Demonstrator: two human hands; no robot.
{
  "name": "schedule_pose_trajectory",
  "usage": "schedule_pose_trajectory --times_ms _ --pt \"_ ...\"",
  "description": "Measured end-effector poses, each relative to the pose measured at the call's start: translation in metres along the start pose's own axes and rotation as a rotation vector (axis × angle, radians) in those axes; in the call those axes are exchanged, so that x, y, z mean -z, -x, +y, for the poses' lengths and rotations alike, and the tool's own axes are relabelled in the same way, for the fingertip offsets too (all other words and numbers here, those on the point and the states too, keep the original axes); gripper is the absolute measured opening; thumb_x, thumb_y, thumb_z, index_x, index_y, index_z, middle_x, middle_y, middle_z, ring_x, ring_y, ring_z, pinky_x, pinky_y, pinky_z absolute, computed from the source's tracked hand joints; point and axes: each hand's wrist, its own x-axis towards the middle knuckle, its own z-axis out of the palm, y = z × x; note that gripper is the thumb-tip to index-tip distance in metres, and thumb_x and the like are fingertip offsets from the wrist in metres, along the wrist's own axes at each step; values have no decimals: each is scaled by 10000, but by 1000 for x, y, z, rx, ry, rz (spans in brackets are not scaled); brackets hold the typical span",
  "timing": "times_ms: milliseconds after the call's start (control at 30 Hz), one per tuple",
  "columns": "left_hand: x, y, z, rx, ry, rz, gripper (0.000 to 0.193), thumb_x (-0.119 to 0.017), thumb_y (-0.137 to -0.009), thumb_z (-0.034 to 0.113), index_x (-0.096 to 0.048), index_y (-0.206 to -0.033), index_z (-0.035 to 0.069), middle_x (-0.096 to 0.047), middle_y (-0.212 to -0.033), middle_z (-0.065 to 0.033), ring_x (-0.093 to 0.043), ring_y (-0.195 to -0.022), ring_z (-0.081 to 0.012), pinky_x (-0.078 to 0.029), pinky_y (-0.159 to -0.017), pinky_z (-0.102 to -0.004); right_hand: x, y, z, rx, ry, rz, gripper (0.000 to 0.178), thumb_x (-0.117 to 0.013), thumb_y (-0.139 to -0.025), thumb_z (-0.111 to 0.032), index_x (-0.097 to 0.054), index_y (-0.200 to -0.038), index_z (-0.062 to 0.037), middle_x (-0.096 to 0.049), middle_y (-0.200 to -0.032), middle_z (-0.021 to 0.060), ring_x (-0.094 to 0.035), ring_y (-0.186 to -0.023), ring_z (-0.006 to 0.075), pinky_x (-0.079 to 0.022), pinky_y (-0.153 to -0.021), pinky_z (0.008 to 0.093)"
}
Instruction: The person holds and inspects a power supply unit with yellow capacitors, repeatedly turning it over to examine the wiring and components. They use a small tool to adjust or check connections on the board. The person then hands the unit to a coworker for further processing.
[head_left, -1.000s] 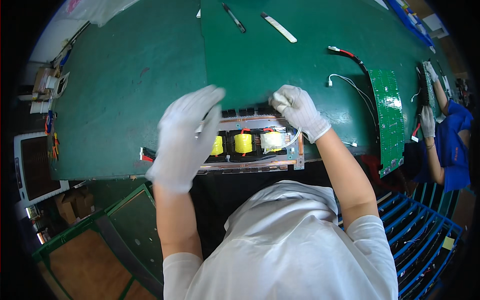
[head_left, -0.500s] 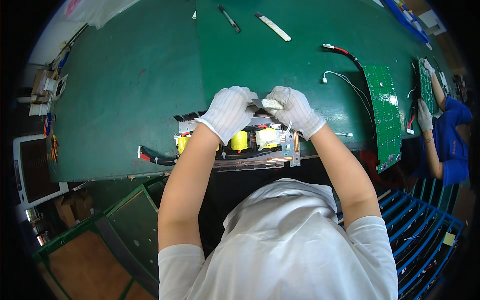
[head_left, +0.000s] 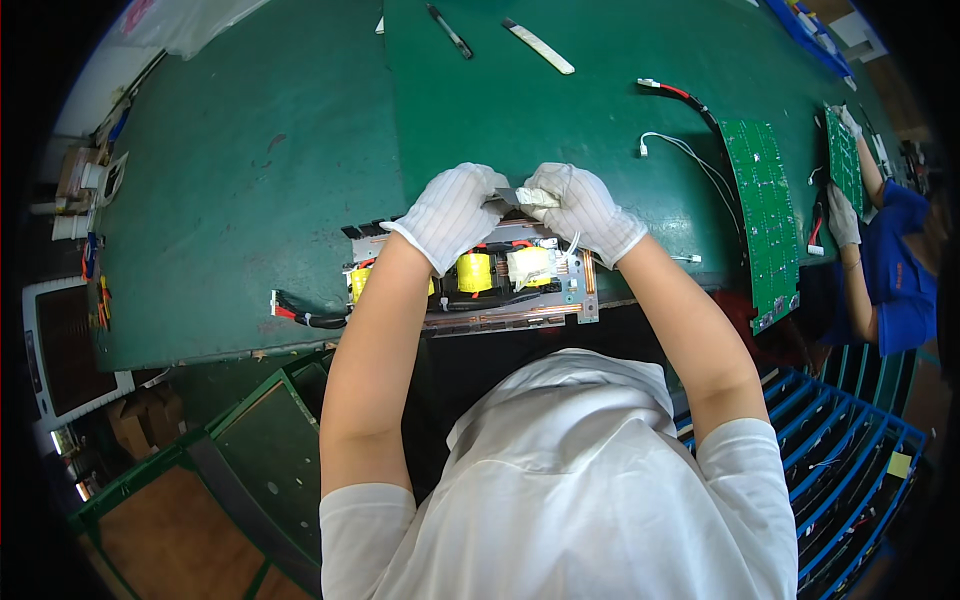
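Note:
My two white-gloved hands meet just beyond a circuit board assembly (head_left: pixel 588 300) at the table's near edge. Between the fingertips of my left hand (head_left: pixel 452 212) is pinched a small flat dark grey piece (head_left: pixel 506 196). My right hand (head_left: pixel 585 212) closes on a crinkled whitish strip (head_left: pixel 537 197) that meets the grey piece; whether the two are joined I cannot tell. Below my hands the assembly carries yellow-wrapped coils (head_left: pixel 474 273), one covered with a white patch (head_left: pixel 531 266). My left hand and forearm hide part of it. White wires run beside my right wrist.
A black-and-red cable (head_left: pixel 320 318) sticks out left of the assembly. At the right lies a green circuit board (head_left: pixel 762 220) with cables. Farther off are a pen (head_left: pixel 450 32) and a white strip-shaped tool (head_left: pixel 540 47). A co-worker's gloved hands (head_left: pixel 845 215) hold another board. A blue rack (head_left: pixel 840 450) stands lower right.
The view has shifted slightly, so most things sit a little higher and more to the left. My hands keep their hold, with the grey piece and whitish strip at a slightly different angle.

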Motion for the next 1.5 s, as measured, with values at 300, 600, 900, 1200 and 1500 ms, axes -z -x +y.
schedule_pose_trajectory --times_ms 300,600,900,1200,1500 --pt "10 4 -3 -14 30 -32 188 -590 -822 159 -696 -929 47 -667 -935 -167 -633 -871 -326 -506 -767 -379 2 -4 0 -62 -57 -66 233 -631 -858 -299 -664 -882 -70 -641 -849 102 -613 -806 299 -498 -697 395" --pt "73 94 -32 369 528 497 405 -480 -993 250 -546 -1225 -75 -608 -1206 -180 -590 -1101 -227 -449 -976 -323 46 32 13 -800 -807 531 463 -505 -953 -449 -628 -993 -5 -608 -757 26 -545 -553 66 -383 -464 193" --pt "35 159 -31 413 371 764 289 -509 -953 74 -560 -1204 -61 -613 -1183 -153 -608 -1020 -186 -474 -890 -288 45 43 15 -753 -777 507 398 -501 -965 -393 -628 -991 -17 -596 -759 15 -533 -584 61 -365 -499 191" --pt "13 161 -34 389 446 871 293 -483 -958 35 -543 -1238 -28 -609 -1169 -104 -452 -719 -46 -427 -677 -194 42 45 15 -720 -813 541 379 -517 -963 -389 -611 -1006 -25 -584 -776 17 -509 -591 57 -348 -504 176" --pt "8 170 -34 452 472 891 249 -511 -941 59 -595 -1156 -34 -612 -970 -80 -517 -744 -85 -458 -690 -237 39 45 16 -701 -787 538 343 -527 -961 -364 -597 -1028 -35 -575 -783 9 -501 -601 59 -345 -511 171"
